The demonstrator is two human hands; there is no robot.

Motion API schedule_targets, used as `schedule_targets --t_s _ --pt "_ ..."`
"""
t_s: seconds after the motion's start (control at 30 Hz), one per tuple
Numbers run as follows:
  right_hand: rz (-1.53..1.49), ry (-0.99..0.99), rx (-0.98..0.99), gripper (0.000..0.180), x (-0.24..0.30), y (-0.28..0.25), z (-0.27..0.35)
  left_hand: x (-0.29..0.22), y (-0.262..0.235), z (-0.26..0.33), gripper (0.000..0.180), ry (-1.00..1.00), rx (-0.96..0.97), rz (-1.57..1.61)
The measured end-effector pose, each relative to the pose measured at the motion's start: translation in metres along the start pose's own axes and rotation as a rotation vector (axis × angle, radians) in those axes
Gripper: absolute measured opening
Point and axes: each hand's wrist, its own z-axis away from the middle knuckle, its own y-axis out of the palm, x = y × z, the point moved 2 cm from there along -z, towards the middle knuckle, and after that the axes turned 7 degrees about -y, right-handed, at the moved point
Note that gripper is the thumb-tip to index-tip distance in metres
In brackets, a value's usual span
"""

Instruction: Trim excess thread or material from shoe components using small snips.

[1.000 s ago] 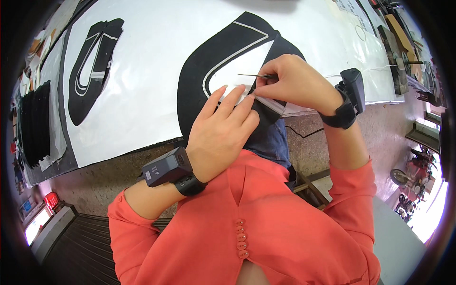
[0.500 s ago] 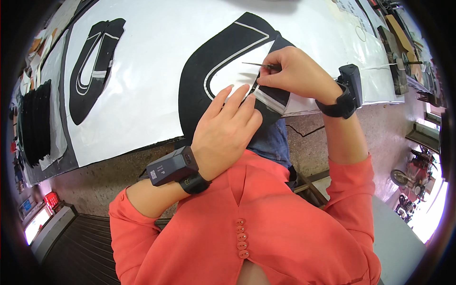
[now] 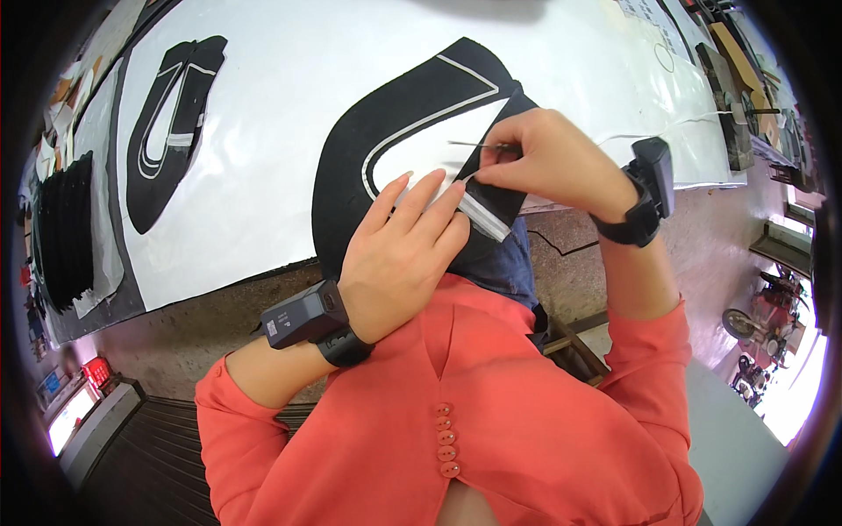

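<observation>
A curved black U-shaped piece (image 3: 338,162), looking like a shoe upper, lies at the table's near edge, with a narrow white line along its inner edge. My left hand (image 3: 399,254) rests palm down on its near part, fingers spread and stretched out. Above its other arm, my right hand (image 3: 548,162) is closed in a pinch around a thin pointed metal tool (image 3: 469,144), whose tip points left. The fingers hide the tool's other end. A thin white strip shows between the two hands' fingertips. Below it, a wider white band (image 3: 484,216) crosses the black piece.
White sheeting covers the table (image 3: 254,175). A similar folded black piece (image 3: 158,188) lies at the left, beside a stack of black pieces (image 3: 66,232). A thin white strand (image 3: 640,136) runs right toward a dark block (image 3: 724,110) with a rod.
The black piece has shifted slightly left and toward me at its near side. Both hands have moved a little closer to me, with the metal tool still in my right hand.
</observation>
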Motion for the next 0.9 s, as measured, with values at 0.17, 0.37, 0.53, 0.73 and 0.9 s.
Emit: schedule_targets --t_s 0.17,0.37,0.53,0.73,0.9 --pt "0.122 -0.153 -0.058 0.022 0.002 -0.012 -0.01 -0.001 0.001 -0.006 0.018 0.045 -0.065 -0.024" --pt "0.052 -0.065 -0.046 0.023 -0.003 -0.011 -0.014 -0.003 0.003 -0.013 0.02 0.018 -0.048 0.004" --pt "0.097 0.007 -0.04 0.024 -0.003 -0.009 -0.015 -0.002 0.005 -0.018 0.021 0.009 -0.048 -0.006" --pt "0.091 -0.063 -0.04 0.023 -0.006 -0.012 -0.014 -0.004 0.006 -0.014 0.021 -0.026 -0.029 -0.03" --pt "0.119 -0.131 -0.174 0.026 -0.026 -0.027 -0.014 -0.003 0.006 -0.013 0.022 -0.02 -0.022 -0.007"
